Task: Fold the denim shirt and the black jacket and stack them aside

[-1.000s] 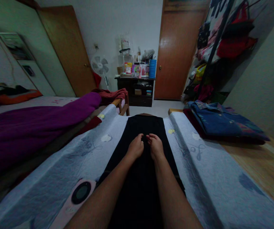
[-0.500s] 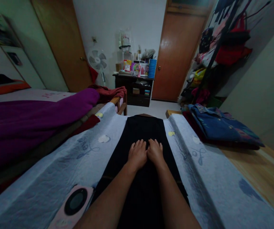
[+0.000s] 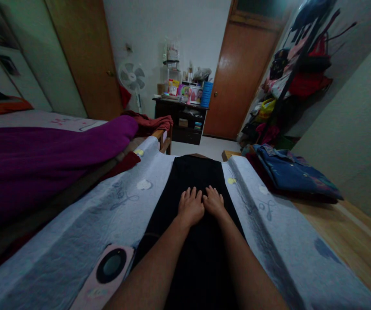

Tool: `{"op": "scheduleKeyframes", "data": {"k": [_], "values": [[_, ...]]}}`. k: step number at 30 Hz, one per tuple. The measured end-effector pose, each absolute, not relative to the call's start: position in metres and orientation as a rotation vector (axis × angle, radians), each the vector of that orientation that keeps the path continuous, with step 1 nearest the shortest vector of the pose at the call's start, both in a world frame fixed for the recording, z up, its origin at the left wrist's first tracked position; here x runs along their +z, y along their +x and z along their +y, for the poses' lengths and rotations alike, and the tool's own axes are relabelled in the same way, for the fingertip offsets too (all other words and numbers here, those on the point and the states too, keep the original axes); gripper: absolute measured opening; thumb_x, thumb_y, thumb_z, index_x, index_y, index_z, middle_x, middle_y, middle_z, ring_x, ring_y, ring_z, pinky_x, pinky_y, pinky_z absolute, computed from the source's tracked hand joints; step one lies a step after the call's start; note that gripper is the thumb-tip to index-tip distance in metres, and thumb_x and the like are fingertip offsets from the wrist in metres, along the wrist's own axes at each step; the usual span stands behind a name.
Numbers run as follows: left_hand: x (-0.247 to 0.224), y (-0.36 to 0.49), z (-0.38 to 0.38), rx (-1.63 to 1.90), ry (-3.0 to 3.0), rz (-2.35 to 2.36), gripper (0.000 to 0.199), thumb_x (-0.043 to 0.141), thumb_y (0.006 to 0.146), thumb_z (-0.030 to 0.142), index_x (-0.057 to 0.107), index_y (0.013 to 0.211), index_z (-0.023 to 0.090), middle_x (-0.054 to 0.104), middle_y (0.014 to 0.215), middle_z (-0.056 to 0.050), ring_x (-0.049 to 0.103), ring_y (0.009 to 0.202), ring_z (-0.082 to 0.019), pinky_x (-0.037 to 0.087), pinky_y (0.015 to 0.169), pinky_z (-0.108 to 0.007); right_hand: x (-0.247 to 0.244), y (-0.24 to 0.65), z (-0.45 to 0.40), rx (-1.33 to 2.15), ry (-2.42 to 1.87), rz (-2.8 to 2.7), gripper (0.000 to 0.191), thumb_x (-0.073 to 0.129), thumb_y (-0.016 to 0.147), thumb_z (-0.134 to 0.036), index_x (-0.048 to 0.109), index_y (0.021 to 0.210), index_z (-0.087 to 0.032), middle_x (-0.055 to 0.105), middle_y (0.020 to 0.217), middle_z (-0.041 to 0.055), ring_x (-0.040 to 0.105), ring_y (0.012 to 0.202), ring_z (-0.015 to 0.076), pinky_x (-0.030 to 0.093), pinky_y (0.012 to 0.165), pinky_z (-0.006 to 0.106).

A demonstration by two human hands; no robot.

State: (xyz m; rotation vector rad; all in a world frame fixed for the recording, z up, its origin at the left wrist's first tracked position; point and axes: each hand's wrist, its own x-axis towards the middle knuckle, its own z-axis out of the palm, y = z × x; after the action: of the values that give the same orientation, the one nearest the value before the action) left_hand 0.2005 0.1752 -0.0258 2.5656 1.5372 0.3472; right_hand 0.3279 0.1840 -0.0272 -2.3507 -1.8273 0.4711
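Note:
A long black garment (image 3: 198, 172) lies flat down the middle of the pale blue patterned sheet (image 3: 159, 172); its exact kind does not show. Palm down on the cloth rests my left hand (image 3: 191, 207), its fingers stretched and slightly apart. Right beside it, my right hand (image 3: 214, 202) also lies on the black cloth with fingers extended, the two hands close together near the thumbs. Neither hand grips anything. Left of my left forearm is a pink phone (image 3: 91, 297) with a round black camera ring, lying on the sheet.
At right, a folded denim shirt (image 3: 297, 170) sits on dark red cloth beside a wooden board (image 3: 321, 219). A purple blanket (image 3: 59, 155) covers the left side. Beyond stand a dark cabinet (image 3: 188, 135), a white fan (image 3: 132, 76), a wooden door (image 3: 227, 77) and hanging bags (image 3: 308, 79).
My view has tilted and shifted slightly. Both hands appear a little farther right in the picture, fingers somewhat more spread, still flat on the black garment.

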Motion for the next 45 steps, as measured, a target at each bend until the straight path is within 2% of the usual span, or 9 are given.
{"op": "scheduleKeyframes", "data": {"k": [3, 5, 8, 11, 19, 27, 35, 41, 45], "values": [[-0.023, 0.201, 0.174, 0.340, 2.544, 1.542, 0.055, 0.035, 0.091, 0.042, 0.040, 0.141, 0.019, 0.037, 0.150, -0.011, 0.029, 0.139, -0.030, 0.019, 0.113, -0.045, -0.025, 0.336, 0.197, 0.441, -2.321, -1.935, 0.057, 0.032, 0.094, -0.036, 0.033, 0.145, -0.011, 0.024, 0.155, 0.0119, 0.021, 0.142, 0.0249, 0.020, 0.113, 0.043], [-0.021, 0.202, 0.174, 0.318, 2.529, 1.537, 0.060, 0.035, 0.090, 0.050, 0.039, 0.142, 0.019, 0.035, 0.151, -0.012, 0.027, 0.140, -0.032, 0.018, 0.113, -0.047, -0.024, 0.340, 0.207, 0.404, -2.309, -1.960, 0.059, 0.034, 0.094, -0.038, 0.033, 0.145, -0.008, 0.025, 0.154, 0.0147, 0.021, 0.142, 0.0249, 0.020, 0.112, 0.039], [-0.017, 0.201, 0.174, 0.253, 2.505, 1.512, 0.077, 0.036, 0.085, 0.067, 0.034, 0.145, 0.018, 0.031, 0.153, -0.015, 0.021, 0.141, -0.035, 0.016, 0.113, -0.049, -0.026, 0.344, 0.222, 0.307, -2.319, -1.913, 0.063, 0.035, 0.094, -0.039, 0.028, 0.146, -0.005, 0.021, 0.155, 0.0166, 0.016, 0.144, 0.0268, 0.016, 0.114, 0.040], [-0.017, 0.202, 0.174, 0.215, 2.497, 1.499, 0.085, 0.036, 0.080, 0.074, 0.032, 0.146, 0.019, 0.027, 0.154, -0.015, 0.018, 0.142, -0.036, 0.014, 0.113, -0.051, -0.031, 0.346, 0.235, 0.165, -2.332, -1.855, 0.066, 0.034, 0.094, -0.042, 0.025, 0.147, -0.005, 0.019, 0.156, 0.0162, 0.012, 0.144, 0.0273, 0.011, 0.114, 0.041], [-0.022, 0.203, 0.176, 0.234, 2.513, 1.515, 0.087, 0.036, 0.078, 0.075, 0.035, 0.145, 0.019, 0.027, 0.154, -0.015, 0.018, 0.142, -0.037, 0.015, 0.113, -0.051, -0.037, 0.360, 0.264, 0.032, -2.311, -1.782, 0.059, 0.029, 0.096, -0.036, 0.028, 0.146, -0.004, 0.023, 0.154, 0.0176, 0.019, 0.143, 0.0245, 0.017, 0.112, 0.036], [-0.021, 0.203, 0.175, 0.234, 2.522, 1.519, 0.087, 0.035, 0.079, 0.075, 0.035, 0.145, 0.018, 0.028, 0.153, -0.016, 0.019, 0.142, -0.037, 0.016, 0.113, -0.051, -0.031, 0.384, 0.288, 0.134, -2.307, -1.893, 0.064, 0.036, 0.093, -0.042, 0.029, 0.145, -0.004, 0.029, 0.152, 0.0164, 0.025, 0.141, 0.0220, 0.018, 0.112, 0.031], [-0.020, 0.203, 0.176, 0.228, 2.506, 1.515, 0.087, 0.035, 0.079, 0.075, 0.035, 0.145, 0.018, 0.027, 0.154, -0.016, 0.018, 0.142, -0.036, 0.016, 0.113, -0.051, -0.029, 0.382, 0.297, 0.186, -2.358, -1.811, 0.066, 0.036, 0.091, -0.050, 0.032, 0.143, -0.010, 0.029, 0.152, 0.0170, 0.026, 0.138, 0.0290, 0.023, 0.109, 0.045], [-0.020, 0.203, 0.175, 0.226, 2.507, 1.520, 0.087, 0.035, 0.080, 0.075, 0.035, 0.145, 0.018, 0.027, 0.154, -0.016, 0.017, 0.143, -0.036, 0.016, 0.113, -0.051, -0.033, 0.378, 0.299, 0.114, -2.382, -1.727, 0.070, 0.035, 0.090, -0.054, 0.031, 0.143, -0.008, 0.021, 0.154, 0.0195, 0.018, 0.141, 0.0309, 0.018, 0.110, 0.043], [-0.019, 0.203, 0.175, 0.224, 2.505, 1.516, 0.087, 0.035, 0.079, 0.075, 0.035, 0.145, 0.018, 0.027, 0.154, -0.016, 0.017, 0.143, -0.036, 0.016, 0.113, -0.051, -0.033, 0.380, 0.301, 0.129, -2.416, -1.703, 0.074, 0.036, 0.089, -0.057, 0.029, 0.144, -0.009, 0.021, 0.153, 0.0215, 0.021, 0.140, 0.0334, 0.018, 0.109, 0.043]]}}
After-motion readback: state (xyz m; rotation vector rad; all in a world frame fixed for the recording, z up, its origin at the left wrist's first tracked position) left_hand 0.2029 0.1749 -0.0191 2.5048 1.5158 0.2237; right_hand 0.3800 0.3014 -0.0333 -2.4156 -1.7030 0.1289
